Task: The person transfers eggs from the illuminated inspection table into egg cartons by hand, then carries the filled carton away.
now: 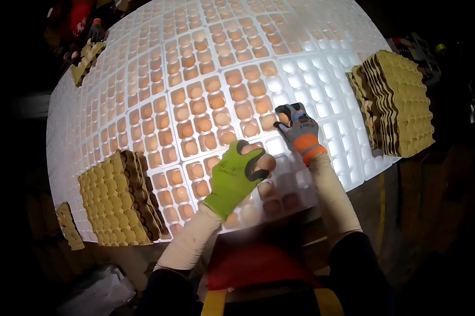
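Note:
My left hand [235, 171], in a green glove with dark fingertips, is closed around brown eggs [266, 163] above the near part of the lit white egg trays [170, 92]. More than one egg shows between its fingers. My right hand [298, 126], in a grey and orange glove, is over the trays at the border between filled and bare pockets. Its fingers curl around an egg [284, 118], partly hidden by the glove. Just left of those fingertips, another egg [268, 122] sits in a pocket. Rows of eggs fill the pockets to the left and beyond.
Stacks of brown cardboard egg trays stand at the left [103, 203] and right [401, 105] of the lit surface. A single piece of cardboard tray [69, 226] lies at the left edge. At the far left, another person's gloved hand [96, 31] is near a cardboard tray [87, 63].

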The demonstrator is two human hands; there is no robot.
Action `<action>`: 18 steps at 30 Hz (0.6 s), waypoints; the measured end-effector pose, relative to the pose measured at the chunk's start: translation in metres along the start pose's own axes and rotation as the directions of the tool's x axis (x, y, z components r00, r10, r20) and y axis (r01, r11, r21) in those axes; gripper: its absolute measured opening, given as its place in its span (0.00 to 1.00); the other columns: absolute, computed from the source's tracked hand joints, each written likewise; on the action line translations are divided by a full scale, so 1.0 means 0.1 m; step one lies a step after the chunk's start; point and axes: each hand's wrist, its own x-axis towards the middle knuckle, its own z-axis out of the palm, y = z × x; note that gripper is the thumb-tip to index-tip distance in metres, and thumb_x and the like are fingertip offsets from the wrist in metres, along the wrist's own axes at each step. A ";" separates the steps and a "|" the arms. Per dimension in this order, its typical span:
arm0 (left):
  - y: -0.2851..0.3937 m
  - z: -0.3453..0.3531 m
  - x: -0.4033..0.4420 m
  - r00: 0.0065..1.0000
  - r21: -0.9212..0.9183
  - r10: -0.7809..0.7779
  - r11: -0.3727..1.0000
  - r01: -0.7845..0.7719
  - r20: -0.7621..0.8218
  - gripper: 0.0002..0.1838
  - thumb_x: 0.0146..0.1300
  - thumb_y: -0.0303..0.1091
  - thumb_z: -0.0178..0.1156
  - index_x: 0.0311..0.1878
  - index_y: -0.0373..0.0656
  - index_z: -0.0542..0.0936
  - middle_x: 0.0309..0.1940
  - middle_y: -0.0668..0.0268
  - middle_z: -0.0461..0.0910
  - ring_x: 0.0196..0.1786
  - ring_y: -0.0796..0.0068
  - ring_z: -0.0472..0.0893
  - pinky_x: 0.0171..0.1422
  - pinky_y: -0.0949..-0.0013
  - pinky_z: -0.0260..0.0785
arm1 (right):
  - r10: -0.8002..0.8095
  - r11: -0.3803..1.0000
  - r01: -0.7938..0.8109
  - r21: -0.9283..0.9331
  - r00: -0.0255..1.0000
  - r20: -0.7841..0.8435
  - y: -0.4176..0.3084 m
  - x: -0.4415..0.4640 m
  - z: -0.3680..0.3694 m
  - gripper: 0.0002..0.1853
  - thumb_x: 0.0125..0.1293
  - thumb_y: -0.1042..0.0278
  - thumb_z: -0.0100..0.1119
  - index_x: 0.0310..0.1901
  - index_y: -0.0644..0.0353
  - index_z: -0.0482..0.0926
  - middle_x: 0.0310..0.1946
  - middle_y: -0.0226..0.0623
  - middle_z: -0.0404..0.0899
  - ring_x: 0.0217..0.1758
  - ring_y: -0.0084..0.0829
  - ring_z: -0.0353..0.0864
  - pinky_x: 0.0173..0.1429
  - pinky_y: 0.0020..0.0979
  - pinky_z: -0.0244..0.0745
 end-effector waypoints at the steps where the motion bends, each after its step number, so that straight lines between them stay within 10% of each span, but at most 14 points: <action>1: 0.04 0.14 0.08 1.000 0.082 -0.025 0.996 0.025 -0.002 0.23 0.54 0.39 0.74 0.55 0.54 0.84 0.53 0.60 0.75 0.52 0.59 0.80 0.49 0.56 0.77 | 0.030 0.999 -0.031 -0.014 0.996 -0.089 0.17 0.09 0.14 0.29 0.63 0.40 0.67 0.62 0.44 0.79 0.61 0.41 0.78 0.57 0.45 0.83 0.62 0.43 0.78; 4: 0.06 0.56 0.28 0.999 0.192 -0.034 0.980 0.041 -0.041 0.18 0.55 0.37 0.71 0.51 0.55 0.83 0.50 0.59 0.74 0.53 0.54 0.78 0.46 0.52 0.75 | 0.067 0.994 -0.069 0.081 0.997 0.026 0.39 0.18 0.16 0.36 0.64 0.37 0.64 0.64 0.56 0.76 0.62 0.46 0.80 0.60 0.47 0.82 0.64 0.44 0.77; 5: 0.08 0.63 0.36 0.998 0.239 -0.065 0.969 0.069 -0.025 0.18 0.55 0.36 0.71 0.51 0.55 0.84 0.51 0.58 0.73 0.53 0.54 0.78 0.46 0.52 0.75 | -0.119 0.939 0.129 0.319 0.992 -0.049 0.40 0.18 0.11 0.29 0.68 0.45 0.65 0.61 0.60 0.79 0.59 0.46 0.81 0.59 0.48 0.83 0.62 0.45 0.78; 10: 0.24 0.67 0.31 0.989 0.095 -0.134 0.986 0.140 -0.063 0.15 0.63 0.33 0.65 0.53 0.57 0.85 0.51 0.60 0.76 0.53 0.55 0.80 0.47 0.53 0.76 | -0.038 0.586 0.116 0.802 0.993 -0.116 0.44 -0.18 0.03 0.16 0.69 0.69 0.64 0.58 0.52 0.82 0.51 0.43 0.82 0.54 0.46 0.82 0.61 0.42 0.77; 14: 0.23 1.06 -0.01 0.998 0.092 -0.050 0.994 0.053 -0.034 0.22 0.61 0.30 0.65 0.61 0.47 0.80 0.55 0.60 0.81 0.52 0.55 0.83 0.53 0.59 0.77 | -0.447 0.878 0.477 -0.034 0.793 -0.415 0.57 -0.36 0.37 0.18 0.68 0.78 0.62 0.59 0.58 0.80 0.47 0.40 0.83 0.51 0.33 0.83 0.56 0.33 0.77; 16: 0.18 1.17 -0.11 0.999 0.211 -0.029 0.977 0.035 -0.030 0.25 0.59 0.29 0.66 0.62 0.46 0.79 0.55 0.61 0.81 0.52 0.56 0.82 0.54 0.59 0.77 | -0.013 0.689 0.176 0.703 0.973 -0.231 0.74 -0.28 0.60 0.17 0.70 0.79 0.58 0.60 0.60 0.79 0.47 0.39 0.84 0.50 0.32 0.85 0.55 0.32 0.79; 18: 0.22 1.17 -0.16 0.986 -0.009 -0.104 0.995 0.104 -0.127 0.27 0.57 0.29 0.68 0.62 0.45 0.78 0.56 0.59 0.80 0.53 0.53 0.81 0.56 0.57 0.76 | 0.092 0.227 0.100 0.969 0.988 -0.124 0.72 -0.25 0.33 0.16 0.71 0.82 0.57 0.59 0.65 0.78 0.52 0.35 0.84 0.51 0.26 0.85 0.58 0.27 0.81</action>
